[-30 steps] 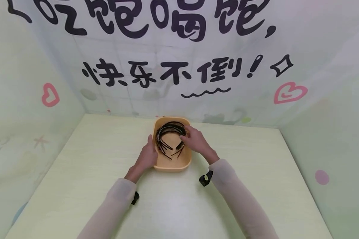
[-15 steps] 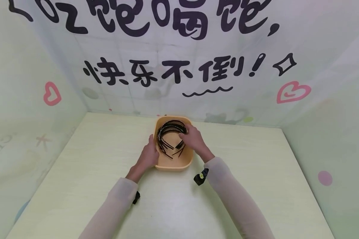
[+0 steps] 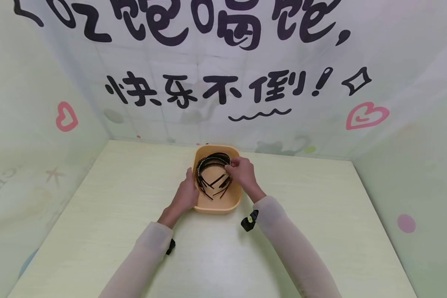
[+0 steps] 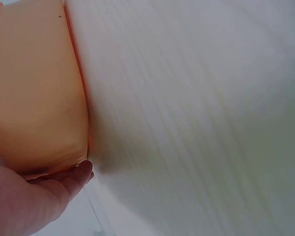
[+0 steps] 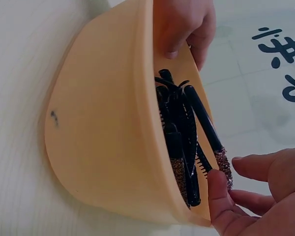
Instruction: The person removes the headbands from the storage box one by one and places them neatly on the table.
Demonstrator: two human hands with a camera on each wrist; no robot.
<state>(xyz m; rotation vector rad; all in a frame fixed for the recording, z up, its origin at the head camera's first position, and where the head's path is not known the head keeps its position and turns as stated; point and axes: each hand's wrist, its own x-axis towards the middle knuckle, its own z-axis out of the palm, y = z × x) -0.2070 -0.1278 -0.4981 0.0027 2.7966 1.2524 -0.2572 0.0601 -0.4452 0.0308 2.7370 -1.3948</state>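
Note:
A peach plastic bin [image 3: 217, 210] stands on the table with several black toothed headbands [image 3: 205, 160] lying in it. My left hand [image 3: 185, 193] grips the bin's left wall, its thumb over the rim. In the left wrist view, curled fingers [image 4: 71, 183] reach the bin's lower edge. At the bin's right side, my right hand [image 3: 244, 174] pinches one headband [image 5: 202, 117] by its glittery part. One smooth black end of that headband rises above the others in the right wrist view. The rest of its arch is partly hidden among the pile.
The pale table [image 3: 126, 198] spreads to both sides and in front of the bin. A white back wall [image 3: 208, 128] with black lettering rises close behind it. Side walls [image 3: 406, 174] enclose the table left and right.
My right hand has lifted slightly, and one headband end inside the bin has shifted inward, apart from the others. My left hand keeps its hold on the bin.

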